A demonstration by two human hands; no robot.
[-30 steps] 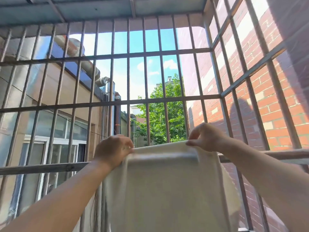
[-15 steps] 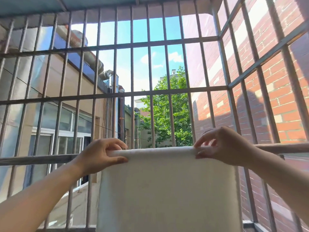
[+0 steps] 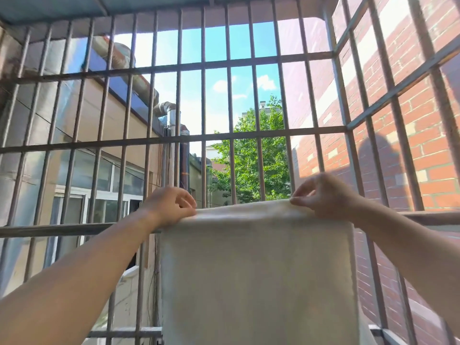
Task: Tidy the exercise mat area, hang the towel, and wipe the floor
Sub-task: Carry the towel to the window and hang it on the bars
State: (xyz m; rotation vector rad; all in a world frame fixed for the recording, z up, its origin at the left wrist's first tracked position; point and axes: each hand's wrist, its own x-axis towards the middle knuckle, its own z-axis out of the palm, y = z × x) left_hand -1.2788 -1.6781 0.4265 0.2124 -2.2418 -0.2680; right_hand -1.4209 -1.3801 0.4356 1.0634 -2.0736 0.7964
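Head view: one cream, rectangular cloth towel (image 3: pixel 258 270) hung folded over a horizontal rail (image 3: pixel 62 229) of a brown metal window grille (image 3: pixel 204 100), toward the rail's right end, near the grille's right-hand corner. Its near layer dropped flat and straight to the bottom edge of the frame. Two bare hands were raised to the fold, set apart at its two ends. The left hand (image 3: pixel 171 207), fingers curled, pinched the left end of the fold where it lay on the rail. The right hand (image 3: pixel 323 195) pinched the right end between thumb and fingertips (image 3: pixel 295 201), slightly blurred. Four horizontal rails crossed the grille's front face, and the towel was on the third from the top. Beyond the bars stood one green leafy tree (image 3: pixel 251 165), a red brick wall (image 3: pixel 423 145) on the right and a beige building with white-framed windows (image 3: pixel 99 185) on the left.
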